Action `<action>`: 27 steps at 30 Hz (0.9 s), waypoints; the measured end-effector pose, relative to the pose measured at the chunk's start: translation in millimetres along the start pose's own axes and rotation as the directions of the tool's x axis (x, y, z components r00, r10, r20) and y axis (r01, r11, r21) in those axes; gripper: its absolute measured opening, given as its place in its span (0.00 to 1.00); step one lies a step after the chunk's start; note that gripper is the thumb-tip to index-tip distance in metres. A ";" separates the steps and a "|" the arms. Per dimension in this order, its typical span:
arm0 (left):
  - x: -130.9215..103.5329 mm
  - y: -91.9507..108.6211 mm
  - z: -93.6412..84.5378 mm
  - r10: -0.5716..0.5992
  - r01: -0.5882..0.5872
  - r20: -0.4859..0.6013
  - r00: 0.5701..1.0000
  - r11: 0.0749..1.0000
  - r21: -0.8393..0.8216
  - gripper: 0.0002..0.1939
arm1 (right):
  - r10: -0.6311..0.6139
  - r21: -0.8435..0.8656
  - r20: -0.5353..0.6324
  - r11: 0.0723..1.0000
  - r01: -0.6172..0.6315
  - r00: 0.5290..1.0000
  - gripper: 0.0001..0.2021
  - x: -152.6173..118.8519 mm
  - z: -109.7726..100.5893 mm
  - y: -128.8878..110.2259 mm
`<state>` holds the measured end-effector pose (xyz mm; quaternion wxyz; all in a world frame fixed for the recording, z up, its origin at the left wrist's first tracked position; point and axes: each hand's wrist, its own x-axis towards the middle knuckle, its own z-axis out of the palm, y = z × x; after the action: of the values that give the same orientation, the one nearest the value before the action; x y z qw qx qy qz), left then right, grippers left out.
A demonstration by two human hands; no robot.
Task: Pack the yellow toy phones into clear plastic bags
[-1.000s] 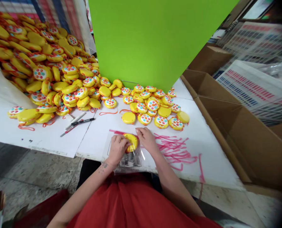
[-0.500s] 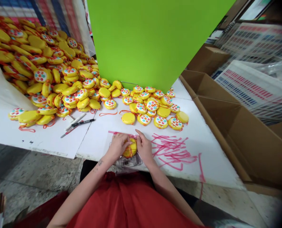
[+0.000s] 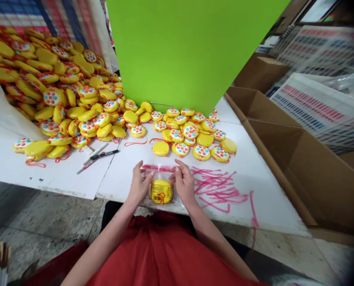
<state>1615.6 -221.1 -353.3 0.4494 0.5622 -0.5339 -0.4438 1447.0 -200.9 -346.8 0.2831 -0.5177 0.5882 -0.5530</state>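
Observation:
A yellow toy point(image 3: 161, 190) lies inside a clear plastic bag point(image 3: 177, 198) at the table's near edge, its plain printed back facing up with an orange cord over it. Along the bag's top runs a pink strip point(image 3: 160, 168). My left hand point(image 3: 139, 184) grips the bag's upper left side, thumb pointing inward over the plastic. At the upper right side, my right hand point(image 3: 185, 183) has its fingers bent on the bag, with the index finger raised. The toy sits between both hands, untouched by them.
Many similar yellow toys point(image 3: 181, 149) lie beyond my hands, with a large heap point(image 3: 53, 97) at the left. Pink strips point(image 3: 217, 186) are scattered on the right. A black pen point(image 3: 104, 154) lies left. A green board point(image 3: 189, 51) stands behind; an open cardboard box point(image 3: 308, 167) is at right.
My left hand has moved off the toy to the bag's upper left side, uncovering the toy. My right hand has shifted slightly, and the pink strip now shows between both hands.

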 end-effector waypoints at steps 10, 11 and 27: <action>-4.5 13.9 6.4 -0.136 0.198 0.261 0.956 0.954 -0.225 0.19 | -0.255 -0.225 -0.049 0.945 0.238 0.966 0.15 11.2 -7.6 -9.1; -4.1 14.9 8.0 -0.145 0.211 0.265 0.953 0.948 -0.237 0.19 | -0.333 -0.276 -0.031 0.909 0.312 0.942 0.14 13.3 -8.0 -13.0; -0.1 43.5 10.6 0.213 -0.306 0.350 0.912 0.922 0.236 0.16 | -0.589 -0.488 0.359 0.543 0.683 0.724 0.18 27.0 2.3 -42.0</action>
<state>1596.5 -222.4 -312.9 0.3271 0.4654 -0.7282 -0.3823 1453.3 -220.5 -301.3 -0.0692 -0.7968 0.4768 -0.3648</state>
